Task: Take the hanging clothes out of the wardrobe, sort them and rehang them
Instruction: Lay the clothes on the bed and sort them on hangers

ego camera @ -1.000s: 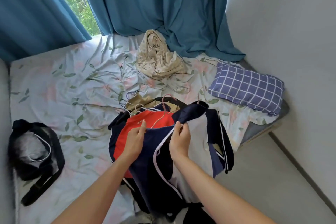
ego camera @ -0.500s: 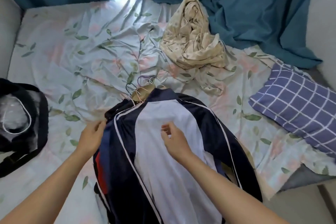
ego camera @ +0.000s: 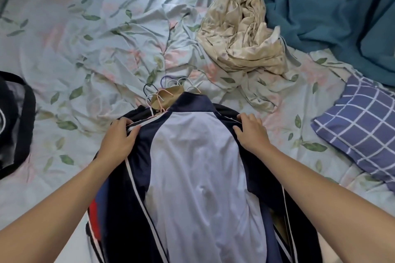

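Navy-and-white track jacket (ego camera: 198,177) lies back-up atop a stack of hangered garments at the near edge of the floral bedsheet (ego camera: 70,34). Left hand (ego camera: 119,138) and right hand (ego camera: 252,134) each grasp a shoulder, apparently squaring it; hanger hooks (ego camera: 168,89) cluster just beyond its collar.

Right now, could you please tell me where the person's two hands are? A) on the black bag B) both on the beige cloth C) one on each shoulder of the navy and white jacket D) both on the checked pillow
C: the left hand and the right hand each grip a shoulder of the navy and white jacket lying on the bed.
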`<state>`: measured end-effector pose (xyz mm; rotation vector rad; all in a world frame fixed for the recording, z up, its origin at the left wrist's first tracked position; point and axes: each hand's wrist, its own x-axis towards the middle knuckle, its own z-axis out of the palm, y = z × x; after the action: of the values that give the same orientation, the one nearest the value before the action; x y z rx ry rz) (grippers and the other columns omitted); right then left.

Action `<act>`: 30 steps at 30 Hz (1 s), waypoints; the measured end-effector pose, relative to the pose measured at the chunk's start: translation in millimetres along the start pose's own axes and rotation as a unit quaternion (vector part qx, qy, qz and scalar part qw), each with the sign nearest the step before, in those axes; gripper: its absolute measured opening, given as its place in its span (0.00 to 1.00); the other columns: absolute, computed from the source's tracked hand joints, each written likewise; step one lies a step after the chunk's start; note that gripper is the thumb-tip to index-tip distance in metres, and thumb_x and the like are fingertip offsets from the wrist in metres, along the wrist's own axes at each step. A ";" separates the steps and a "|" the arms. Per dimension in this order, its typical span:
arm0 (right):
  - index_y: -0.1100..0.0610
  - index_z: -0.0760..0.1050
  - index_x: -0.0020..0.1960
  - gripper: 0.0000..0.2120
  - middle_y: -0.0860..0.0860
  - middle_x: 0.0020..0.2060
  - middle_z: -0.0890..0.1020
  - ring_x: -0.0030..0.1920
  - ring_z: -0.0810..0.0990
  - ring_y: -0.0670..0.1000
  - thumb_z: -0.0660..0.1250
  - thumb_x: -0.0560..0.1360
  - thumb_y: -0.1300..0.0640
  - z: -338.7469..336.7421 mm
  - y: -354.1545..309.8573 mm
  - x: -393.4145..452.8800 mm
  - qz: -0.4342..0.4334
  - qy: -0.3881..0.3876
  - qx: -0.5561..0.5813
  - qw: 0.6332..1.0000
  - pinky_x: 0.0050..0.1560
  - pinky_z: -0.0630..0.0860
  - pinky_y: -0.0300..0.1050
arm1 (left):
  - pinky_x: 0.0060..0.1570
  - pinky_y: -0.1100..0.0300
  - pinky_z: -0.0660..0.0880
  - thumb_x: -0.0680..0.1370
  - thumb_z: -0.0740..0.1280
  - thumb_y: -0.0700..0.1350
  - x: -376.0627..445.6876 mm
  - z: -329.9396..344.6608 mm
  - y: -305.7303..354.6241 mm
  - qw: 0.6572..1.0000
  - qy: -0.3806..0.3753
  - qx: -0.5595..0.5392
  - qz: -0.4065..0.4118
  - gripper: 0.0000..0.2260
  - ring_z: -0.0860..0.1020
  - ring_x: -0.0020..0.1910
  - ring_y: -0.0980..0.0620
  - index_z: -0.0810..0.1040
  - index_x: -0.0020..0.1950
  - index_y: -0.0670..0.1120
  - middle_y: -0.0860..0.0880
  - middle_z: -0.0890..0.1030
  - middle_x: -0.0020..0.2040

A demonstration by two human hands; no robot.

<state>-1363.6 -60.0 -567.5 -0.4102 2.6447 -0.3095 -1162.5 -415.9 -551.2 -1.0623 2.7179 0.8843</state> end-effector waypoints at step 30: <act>0.46 0.65 0.41 0.15 0.44 0.38 0.74 0.39 0.75 0.51 0.70 0.79 0.49 -188.2 9.4 -386.2 0.021 0.148 0.166 0.975 0.33 0.66 0.45 | 0.33 0.50 0.71 0.79 0.60 0.70 -304.8 -186.8 147.3 0.979 -0.008 -0.032 0.199 0.27 0.74 0.32 0.51 0.65 0.37 0.47 0.51 0.74 0.31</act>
<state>-1120.8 105.7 -254.0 -0.2108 2.8077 -0.8429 -1005.7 -250.6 -238.8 -0.5176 2.9576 1.0295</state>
